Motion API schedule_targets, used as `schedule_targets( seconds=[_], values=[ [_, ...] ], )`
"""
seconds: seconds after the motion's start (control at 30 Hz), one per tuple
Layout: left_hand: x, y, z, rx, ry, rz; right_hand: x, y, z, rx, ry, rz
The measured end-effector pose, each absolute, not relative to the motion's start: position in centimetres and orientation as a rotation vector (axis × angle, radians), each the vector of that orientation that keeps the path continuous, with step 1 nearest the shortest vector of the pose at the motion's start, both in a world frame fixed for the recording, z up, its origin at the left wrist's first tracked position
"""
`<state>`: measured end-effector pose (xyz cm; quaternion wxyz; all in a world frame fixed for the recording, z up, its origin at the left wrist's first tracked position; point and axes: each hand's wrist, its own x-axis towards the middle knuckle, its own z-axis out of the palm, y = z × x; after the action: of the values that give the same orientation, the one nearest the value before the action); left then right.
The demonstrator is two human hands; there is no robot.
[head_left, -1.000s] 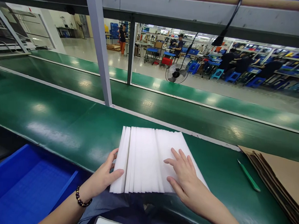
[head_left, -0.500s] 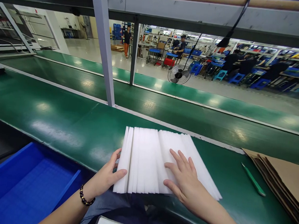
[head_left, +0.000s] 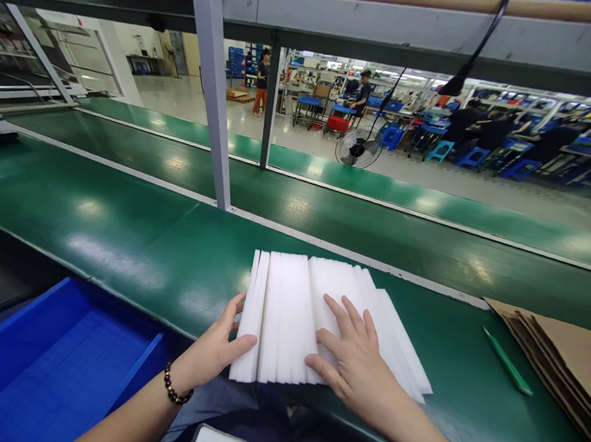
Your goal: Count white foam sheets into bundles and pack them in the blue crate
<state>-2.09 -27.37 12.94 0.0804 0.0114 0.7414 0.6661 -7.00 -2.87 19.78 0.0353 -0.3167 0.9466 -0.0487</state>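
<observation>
A row of white foam strips (head_left: 285, 320) lies side by side near the front edge of the green work surface, fanning out toward the right. At its left end is my left hand (head_left: 225, 337), thumb over the outermost strips and the other fingers, partly hidden, along their side; it is open rather than closed around them. My right hand (head_left: 350, 351) rests on the right part of the row, open with fingers spread. At the far right end, a foam strip (head_left: 402, 337) sits lower than its neighbours.
To the right lie a green-handled knife-like tool (head_left: 508, 362) and stacked brown cardboard sheets (head_left: 562, 351). A blue bin (head_left: 61, 360) stands at lower left. Beyond a metal post (head_left: 215, 103) are a fan (head_left: 358, 149) and several people at benches.
My right hand has slid left across the foam, and the strips beneath it have drawn closer together. One strip at the right end now sits apart, nearer me. My left hand has barely moved.
</observation>
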Motion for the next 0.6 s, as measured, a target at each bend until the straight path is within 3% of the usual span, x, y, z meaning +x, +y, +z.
schedule_targets(
  seconds=[0.6],
  values=[
    [-2.4,-27.5,13.0,0.096,2.161,2.058,-7.0,-4.6,19.3,-1.004,2.937,-0.136]
  ],
)
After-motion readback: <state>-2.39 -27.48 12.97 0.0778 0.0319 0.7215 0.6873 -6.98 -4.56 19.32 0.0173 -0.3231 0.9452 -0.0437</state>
